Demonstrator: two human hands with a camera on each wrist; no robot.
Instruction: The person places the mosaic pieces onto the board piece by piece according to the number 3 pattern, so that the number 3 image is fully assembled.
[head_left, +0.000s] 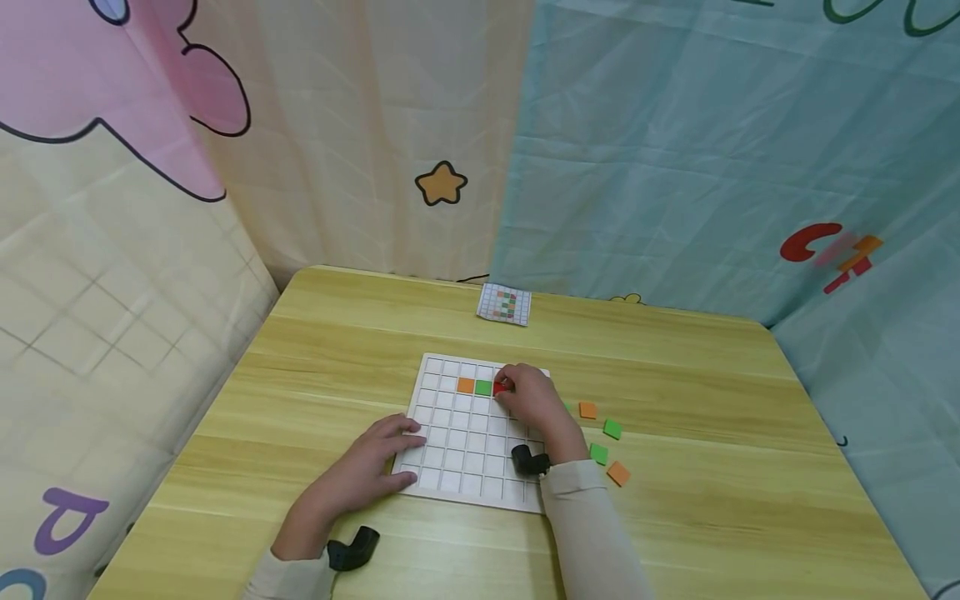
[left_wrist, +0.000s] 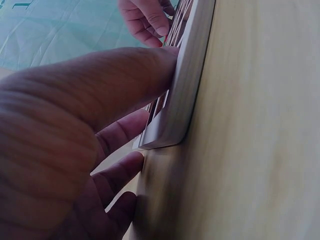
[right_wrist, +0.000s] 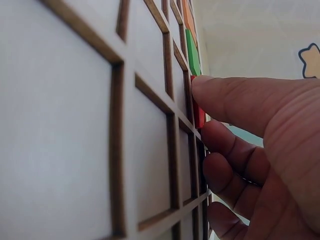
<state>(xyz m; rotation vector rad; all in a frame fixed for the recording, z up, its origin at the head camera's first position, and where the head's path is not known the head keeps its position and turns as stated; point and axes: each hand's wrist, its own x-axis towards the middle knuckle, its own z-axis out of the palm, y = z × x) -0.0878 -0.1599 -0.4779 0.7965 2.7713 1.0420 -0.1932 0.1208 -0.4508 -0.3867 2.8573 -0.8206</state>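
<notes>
A white grid board with square recesses lies on the table. In its second row from the top sit an orange tile and a green tile, side by side. Directly right of the green one, my right hand pinches a red tile; the thumb lies on its face and the index finger is at its edge in the right wrist view. My left hand rests at the board's left edge with fingers spread, the thumb on the near left corner. The right hand covers part of the board's upper right.
Right of the board lie loose tiles: an orange tile, a green tile, another green tile and another orange tile. A printed pattern card lies behind the board, near the wooden table's far edge. Curtains hang beyond it.
</notes>
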